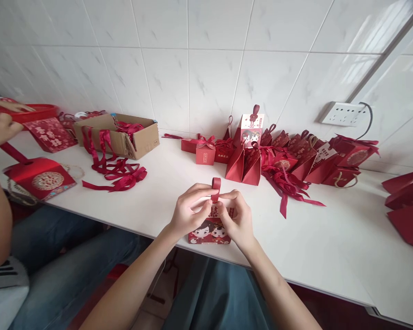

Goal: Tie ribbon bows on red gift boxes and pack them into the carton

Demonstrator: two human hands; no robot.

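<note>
A red and white gift box (209, 234) with two cartoon figures on its front stands upright near the table's front edge. From its top rises a dark red paper loop (216, 184). My left hand (192, 208) pinches the base of this loop from the left, thumb and fingers closed on it. On the opposite side, my right hand (238, 219) is also closed at the top of the box, its fingertips touching where loop and box meet. My fingers cover much of the box's upper part, so the exact join is hidden.
Finished-looking red gift boxes (251, 165) and ribbons (285, 185) crowd along the wall. A cardboard box (103, 142) spills red ribbon at the left. Beside it, a co-worker's hand (2, 123) reaches near a red basin (41, 111). More red boxes (408, 211) lie far right.
</note>
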